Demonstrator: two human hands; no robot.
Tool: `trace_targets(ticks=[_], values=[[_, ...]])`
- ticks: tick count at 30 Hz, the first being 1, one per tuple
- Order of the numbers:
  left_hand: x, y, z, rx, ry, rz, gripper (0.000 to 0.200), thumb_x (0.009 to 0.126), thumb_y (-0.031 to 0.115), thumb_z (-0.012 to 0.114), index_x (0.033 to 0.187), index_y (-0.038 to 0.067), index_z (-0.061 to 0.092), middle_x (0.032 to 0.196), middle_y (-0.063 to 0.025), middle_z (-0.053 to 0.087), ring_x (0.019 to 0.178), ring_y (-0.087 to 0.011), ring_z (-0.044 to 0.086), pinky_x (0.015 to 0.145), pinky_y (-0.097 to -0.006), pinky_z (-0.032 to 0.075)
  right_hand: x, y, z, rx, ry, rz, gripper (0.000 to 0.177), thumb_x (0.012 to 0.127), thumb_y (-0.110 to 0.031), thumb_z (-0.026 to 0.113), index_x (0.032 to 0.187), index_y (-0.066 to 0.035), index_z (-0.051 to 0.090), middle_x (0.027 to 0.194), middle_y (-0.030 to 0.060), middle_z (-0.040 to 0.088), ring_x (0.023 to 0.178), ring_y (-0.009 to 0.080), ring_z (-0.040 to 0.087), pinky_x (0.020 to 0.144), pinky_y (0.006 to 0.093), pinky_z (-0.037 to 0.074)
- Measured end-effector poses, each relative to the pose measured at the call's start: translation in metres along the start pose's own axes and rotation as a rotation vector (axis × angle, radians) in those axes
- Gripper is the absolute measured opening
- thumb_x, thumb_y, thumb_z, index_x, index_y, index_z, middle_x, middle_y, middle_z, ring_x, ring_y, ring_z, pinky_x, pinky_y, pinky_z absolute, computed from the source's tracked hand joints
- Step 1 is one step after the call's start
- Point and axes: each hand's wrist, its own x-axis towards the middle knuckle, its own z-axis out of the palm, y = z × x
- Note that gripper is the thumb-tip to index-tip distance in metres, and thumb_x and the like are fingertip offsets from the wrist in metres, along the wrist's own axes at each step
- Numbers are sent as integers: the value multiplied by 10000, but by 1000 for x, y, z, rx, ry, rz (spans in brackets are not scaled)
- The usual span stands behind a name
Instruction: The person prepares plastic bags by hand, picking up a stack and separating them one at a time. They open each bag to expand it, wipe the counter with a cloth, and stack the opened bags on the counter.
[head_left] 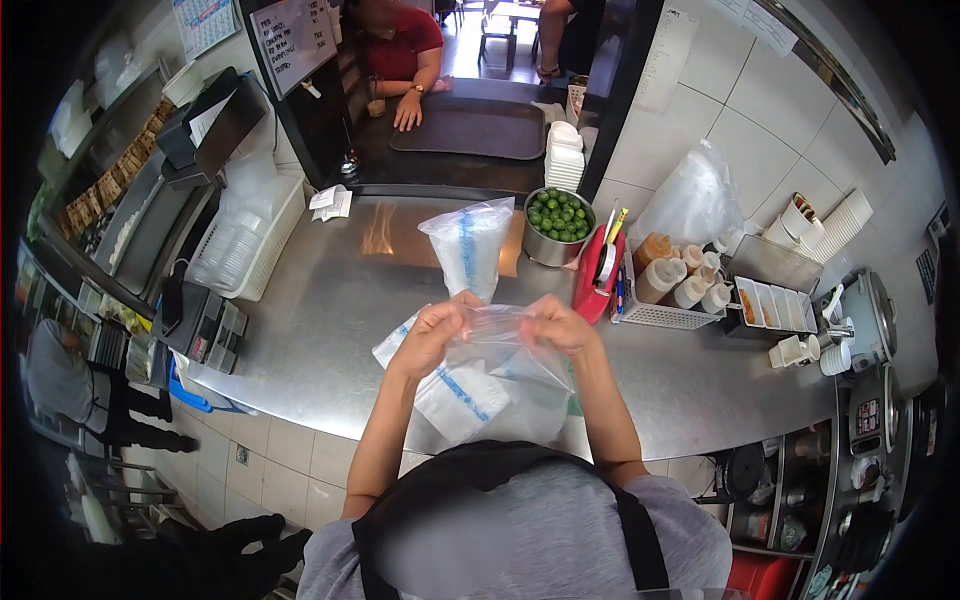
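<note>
Both hands grip the top edge of a clear plastic bag [540, 390], stretched between them over the near part of the steel counter. My left hand [433, 335] is closed on one side of it, fingers pinched together. On the other side, my right hand [562, 327] is also closed on the plastic. Beneath and left of the bag lie white packets with blue print [462, 400], partly covered by it. Just beyond my hands is another clear bag with white contents and a blue-printed stripe [467, 248].
A pot of green limes [558, 216], a red tape dispenser [597, 270] and a basket of sauce bottles [672, 285] stand right. Left is a white basket of plastic containers [265, 240]. Behind the counter [300, 310], a person's hand [408, 110] rests by a dark tray [468, 128].
</note>
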Motion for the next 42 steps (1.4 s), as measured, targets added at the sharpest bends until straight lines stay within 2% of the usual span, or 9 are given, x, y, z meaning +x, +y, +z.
trace_targets(ticks=[4,7,13,23,27,28,32,39,42], values=[[5,-8,4,-561,-7,-177,272,892,293,487,791,46,534,786,-9,532,739,-73,490,679,-238,418,5,14,5,178,-134,-50,305,853,-241,559,679,5,601,604,53,573,522,111,521,491,232,400],[-3,-19,-17,-387,-33,-487,253,891,288,491,891,44,557,825,-2,563,721,-45,515,631,-198,435,11,-4,27,805,541,-247,368,839,-310,573,662,12,597,578,54,558,463,114,487,434,216,366],[20,6,-29,-194,-346,-345,235,865,254,537,869,29,601,773,-12,591,703,-50,535,600,-175,430,23,-6,-25,407,-225,-461,317,848,-284,563,793,24,613,611,45,562,458,94,460,447,192,356],[103,-30,-92,716,509,41,77,748,70,616,790,27,569,713,1,565,662,-70,526,611,-214,422,125,3,-79,-307,754,-338,118,762,-43,606,856,27,593,750,58,610,665,81,566,587,212,455],[102,-102,-146,637,386,261,201,745,47,576,939,50,527,826,-18,561,704,-91,521,612,-223,423,128,41,-77,-181,728,-143,157,738,-30,575,888,18,569,771,99,622,699,105,586,617,268,466],[97,-75,-118,282,559,-317,125,839,85,481,950,53,530,698,-11,540,616,-60,505,536,-212,412,131,58,-73,-392,840,-193,160,742,-36,525,892,13,552,756,139,608,691,187,598,624,327,464],[70,-171,-144,429,789,-301,193,813,98,486,989,48,548,978,-103,613,865,-200,579,715,-300,445,136,146,-82,-856,1024,-143,162,754,-68,511,899,2,532,758,182,591,720,334,585,632,368,457],[50,-168,-140,699,797,-444,257,852,267,476,950,39,544,830,-149,625,782,-263,608,701,-352,452,120,156,-76,-263,930,110,190,829,-157,519,952,-12,526,852,137,574,691,264,598,634,325,478],[1,-143,-128,979,762,-95,195,826,164,529,971,38,565,1004,-148,589,875,-262,582,721,-330,450,81,126,-58,200,849,153,248,873,-238,506,1020,-39,526,938,81,548,710,170,604,625,274,490]])
